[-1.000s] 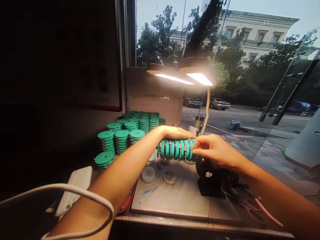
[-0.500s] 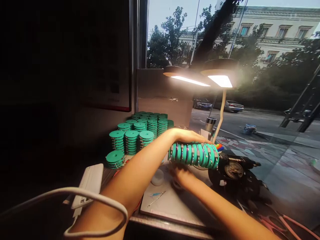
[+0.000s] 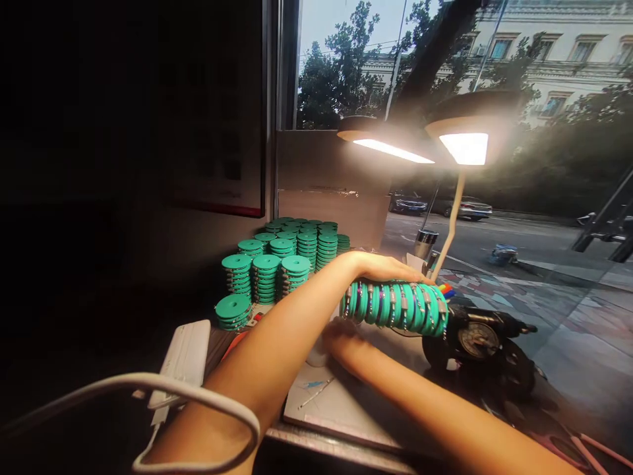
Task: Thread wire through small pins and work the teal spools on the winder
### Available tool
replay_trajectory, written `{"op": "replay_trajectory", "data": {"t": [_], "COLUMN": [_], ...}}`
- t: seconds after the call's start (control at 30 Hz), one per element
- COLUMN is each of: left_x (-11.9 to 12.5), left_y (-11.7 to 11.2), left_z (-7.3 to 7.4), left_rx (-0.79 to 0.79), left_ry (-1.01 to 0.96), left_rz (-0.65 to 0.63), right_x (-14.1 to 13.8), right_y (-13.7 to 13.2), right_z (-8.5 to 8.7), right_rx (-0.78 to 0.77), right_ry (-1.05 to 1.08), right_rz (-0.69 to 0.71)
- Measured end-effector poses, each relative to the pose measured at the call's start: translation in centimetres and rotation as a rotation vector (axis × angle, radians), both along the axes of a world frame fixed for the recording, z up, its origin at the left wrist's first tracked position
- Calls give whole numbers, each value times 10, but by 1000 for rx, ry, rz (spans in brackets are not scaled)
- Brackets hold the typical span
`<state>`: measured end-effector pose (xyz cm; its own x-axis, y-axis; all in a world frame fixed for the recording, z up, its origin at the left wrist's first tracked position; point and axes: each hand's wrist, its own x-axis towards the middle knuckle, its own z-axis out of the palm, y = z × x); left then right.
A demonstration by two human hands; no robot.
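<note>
Row of teal discs [image 3: 395, 309] has the left hand [image 3: 388, 269] laid along its top; right hand [image 3: 347, 343] is blurry below, honestly can't tell either grip.

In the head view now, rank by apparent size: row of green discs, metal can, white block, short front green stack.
1. Row of green discs
2. White block
3. Short front green stack
4. Metal can
Apparent size only; nearness may enlarge the white block.

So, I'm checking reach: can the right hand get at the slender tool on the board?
Probably yes: the right hand looks close by, nothing covers the slender tool, and the left forearm passes on its other side.
</note>
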<state>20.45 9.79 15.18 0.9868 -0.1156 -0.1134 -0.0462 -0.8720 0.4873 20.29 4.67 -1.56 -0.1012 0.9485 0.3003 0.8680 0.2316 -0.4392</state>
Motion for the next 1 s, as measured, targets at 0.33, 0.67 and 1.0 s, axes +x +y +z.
{"op": "replay_trajectory", "data": {"t": [0.33,0.67,1.0], "left_x": [-6,-1,0], "left_y": [-1,2,4], "left_z": [7,6,2], "left_rx": [62,114,109], "left_ry": [-10,-19,-45], "left_rz": [13,82,60], "right_x": [-4,67,59], "right_y": [-81,-122,-91], "right_z": [53,157,141], "right_rx": [-16,172,245], "right_ry": [-310,382,331], "right_rz": [-98,-55,-4]}}
